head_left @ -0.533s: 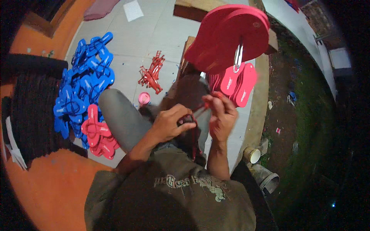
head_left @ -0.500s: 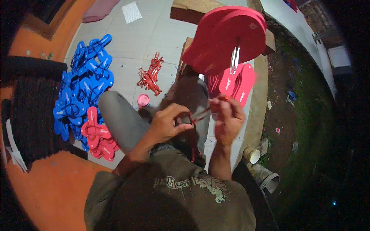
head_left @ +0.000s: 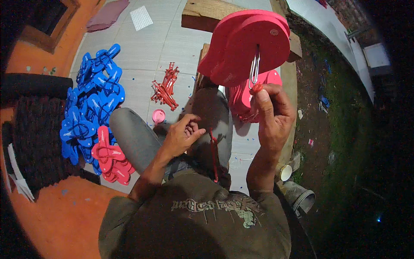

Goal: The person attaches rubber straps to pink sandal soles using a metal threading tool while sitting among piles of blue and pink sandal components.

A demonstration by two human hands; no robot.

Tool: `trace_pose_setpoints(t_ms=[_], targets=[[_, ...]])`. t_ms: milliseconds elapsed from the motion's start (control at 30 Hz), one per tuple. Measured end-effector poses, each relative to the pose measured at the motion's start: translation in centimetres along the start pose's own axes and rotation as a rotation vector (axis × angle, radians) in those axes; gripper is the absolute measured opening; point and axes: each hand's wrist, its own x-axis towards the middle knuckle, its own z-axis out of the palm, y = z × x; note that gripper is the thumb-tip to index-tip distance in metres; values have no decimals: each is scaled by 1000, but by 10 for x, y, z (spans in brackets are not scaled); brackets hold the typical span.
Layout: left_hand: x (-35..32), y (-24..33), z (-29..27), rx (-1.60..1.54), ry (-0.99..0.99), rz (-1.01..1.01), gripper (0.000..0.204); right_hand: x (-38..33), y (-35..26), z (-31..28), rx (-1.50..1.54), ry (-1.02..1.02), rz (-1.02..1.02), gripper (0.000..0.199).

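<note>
My right hand [head_left: 276, 114] is raised at the right, thumb and fingers pinching a small red strap end [head_left: 257, 87]. It meets the tip of a metal wire hook [head_left: 255, 64], which sticks out of a red foam sole [head_left: 241, 47]. Another like sole lies against that one. Over my lap, my left hand [head_left: 183, 136] has loosely curled fingers, its thumb apart and nothing visible in its grasp. A thin red sandal strap [head_left: 214, 142] hangs over my dark trouser leg beside it.
A heap of blue flip-flops [head_left: 92, 103] and a few red ones [head_left: 110, 155] lie at the left. Ahead are a bundle of red straps [head_left: 166, 88] and a pink tub [head_left: 158, 115]. More red soles [head_left: 239, 101] stand beneath the wooden beam [head_left: 207, 15].
My right hand has moved up and right, bringing the red piece to the hook's tip. My left hand has let go of the strap, which now hangs beside it.
</note>
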Motion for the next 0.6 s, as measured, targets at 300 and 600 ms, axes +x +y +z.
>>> trace_pose_setpoints(t_ms=[300, 600], targets=[[6, -7, -5, 115, 16, 63, 32, 12, -6, -7, -158, -178, 87, 12], [-1, -2, -4, 42, -9, 6, 32, 42, -22, -26, -402, -418, 194, 20]])
